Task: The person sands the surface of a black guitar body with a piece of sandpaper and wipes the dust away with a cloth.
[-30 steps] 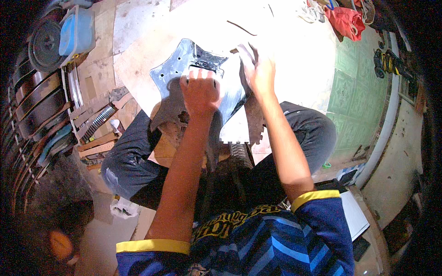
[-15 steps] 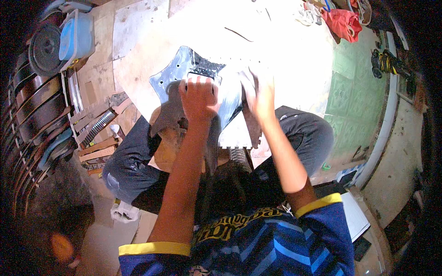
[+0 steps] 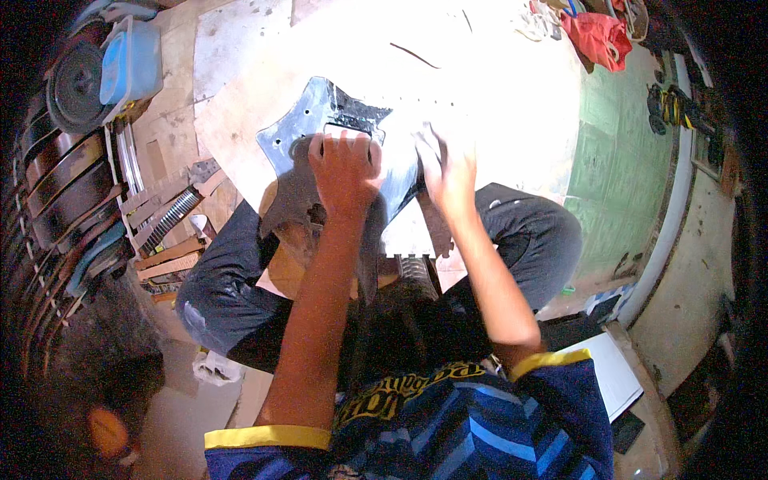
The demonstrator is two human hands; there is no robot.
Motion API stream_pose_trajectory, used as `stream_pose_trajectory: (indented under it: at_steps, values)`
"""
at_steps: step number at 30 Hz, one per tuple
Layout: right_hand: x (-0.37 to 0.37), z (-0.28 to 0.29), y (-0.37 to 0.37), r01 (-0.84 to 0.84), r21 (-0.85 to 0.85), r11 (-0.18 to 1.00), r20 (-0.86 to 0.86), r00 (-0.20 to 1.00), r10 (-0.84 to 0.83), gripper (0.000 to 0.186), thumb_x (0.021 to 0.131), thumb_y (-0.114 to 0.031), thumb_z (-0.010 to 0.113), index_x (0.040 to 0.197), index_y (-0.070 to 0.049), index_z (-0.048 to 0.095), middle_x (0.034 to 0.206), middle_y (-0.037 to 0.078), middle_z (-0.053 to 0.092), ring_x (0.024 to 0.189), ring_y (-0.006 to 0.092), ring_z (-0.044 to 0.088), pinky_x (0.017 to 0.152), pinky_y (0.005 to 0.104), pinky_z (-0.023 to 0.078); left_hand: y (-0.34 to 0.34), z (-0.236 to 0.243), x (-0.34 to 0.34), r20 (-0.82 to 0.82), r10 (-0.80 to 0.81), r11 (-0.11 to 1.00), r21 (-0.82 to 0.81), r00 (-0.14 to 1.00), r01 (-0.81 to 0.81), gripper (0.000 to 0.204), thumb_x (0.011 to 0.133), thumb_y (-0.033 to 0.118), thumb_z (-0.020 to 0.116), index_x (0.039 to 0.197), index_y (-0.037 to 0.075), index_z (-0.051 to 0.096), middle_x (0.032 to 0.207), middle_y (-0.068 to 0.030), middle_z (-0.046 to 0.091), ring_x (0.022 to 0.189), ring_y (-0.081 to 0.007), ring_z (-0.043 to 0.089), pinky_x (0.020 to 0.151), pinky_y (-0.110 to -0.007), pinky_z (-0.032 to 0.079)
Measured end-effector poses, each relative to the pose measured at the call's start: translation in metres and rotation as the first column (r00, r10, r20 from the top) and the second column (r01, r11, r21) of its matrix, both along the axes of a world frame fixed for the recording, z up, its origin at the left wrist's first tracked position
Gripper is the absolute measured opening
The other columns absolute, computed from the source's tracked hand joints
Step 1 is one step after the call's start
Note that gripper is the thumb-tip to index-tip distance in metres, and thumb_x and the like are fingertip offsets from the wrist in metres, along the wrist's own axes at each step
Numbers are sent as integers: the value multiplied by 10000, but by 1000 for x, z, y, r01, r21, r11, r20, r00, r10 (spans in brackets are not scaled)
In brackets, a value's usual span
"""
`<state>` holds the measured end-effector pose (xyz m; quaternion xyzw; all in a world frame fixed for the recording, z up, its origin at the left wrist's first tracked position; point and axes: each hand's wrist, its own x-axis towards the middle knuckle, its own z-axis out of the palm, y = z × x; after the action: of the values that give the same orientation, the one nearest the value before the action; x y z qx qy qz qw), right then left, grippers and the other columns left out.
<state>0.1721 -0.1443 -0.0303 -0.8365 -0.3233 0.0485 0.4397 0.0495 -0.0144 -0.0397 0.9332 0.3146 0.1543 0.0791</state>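
Observation:
In front of my lap lies a flat, dark, glossy panel [image 3: 291, 128] with pointed corners, a few small holes and pale blue-white streaks. My left hand [image 3: 345, 166] rests on its middle, fingers curled over beside a dark-rimmed rectangular opening, gripping the panel there. At the panel's right side is my right hand [image 3: 450, 168], its fingers bent and pressed together against something at the edge. Strong glare washes out those fingertips, so whatever they hold does not show. My left arm throws a shadow across the panel's lower part.
A pale board [image 3: 512, 104] spreads under and beyond the panel, with a thin dark strip [image 3: 414, 55] on it. To the left stand a rack of curved dark pieces [image 3: 68, 172], a blue tub [image 3: 132, 64] and a ribbed metal hose [image 3: 178, 210]. A red bag [image 3: 596, 40] lies far right.
My right hand has shifted very slightly at the panel's right edge. The left hand keeps nearly the same place on the panel.

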Motion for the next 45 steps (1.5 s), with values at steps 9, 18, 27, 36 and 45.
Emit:
stream_pose_trajectory:
  at_steps: [9, 18, 27, 36, 45]
  values:
    - [-36, 40, -44, -26, -380, 925, 76, 995, 59, 389, 903, -187, 779, 1216, 10, 660, 1165, 230, 685, 1091, 383, 656, 959, 465, 523, -2, 13, -1, -73, 29, 978, -204, 997, -43, 414, 758, 304, 680, 1109, 86, 693, 1174, -139, 678, 1191, -351, 591, 992, -543, 437]
    - [-16, 54, -89, 236, -72, 969, -407, 880, -245, 421, 905, -70, 760, 1276, 51, 604, 1226, 197, 694, 1130, 235, 671, 975, 366, 531, -20, 43, 39, -235, -240, 968, -132, 942, 214, 637, 830, 568, 699, 1362, 223, 646, 1305, -135, 625, 1195, -355, 581, 1049, -580, 396]
    - [-25, 56, -93, 87, 44, 995, -423, 904, -60, 527, 902, -166, 765, 1344, 37, 562, 1253, 268, 654, 1200, 396, 639, 1041, 434, 487, -21, 54, 64, -456, -182, 982, -44, 871, 182, 623, 866, 551, 704, 1394, 230, 624, 1251, -148, 642, 1150, -349, 616, 1015, -599, 410]
    - [-22, 61, -92, 148, 44, 988, -522, 847, -103, 470, 938, -166, 716, 1330, 44, 562, 1255, 252, 667, 1194, 355, 645, 1037, 433, 489, -40, 49, 62, -401, -73, 989, -145, 913, 16, 672, 804, 586, 752, 1350, 214, 631, 1360, -193, 583, 1292, -395, 537, 1106, -653, 351]
    - [-22, 33, -86, 253, 33, 967, -456, 865, -211, 383, 946, -74, 637, 1316, 18, 599, 1241, 236, 691, 1173, 329, 674, 1003, 432, 522, -49, 36, 51, -334, -38, 975, -217, 942, -37, 802, 744, 472, 831, 1428, 158, 554, 1425, -198, 529, 1373, -384, 461, 1130, -584, 366]
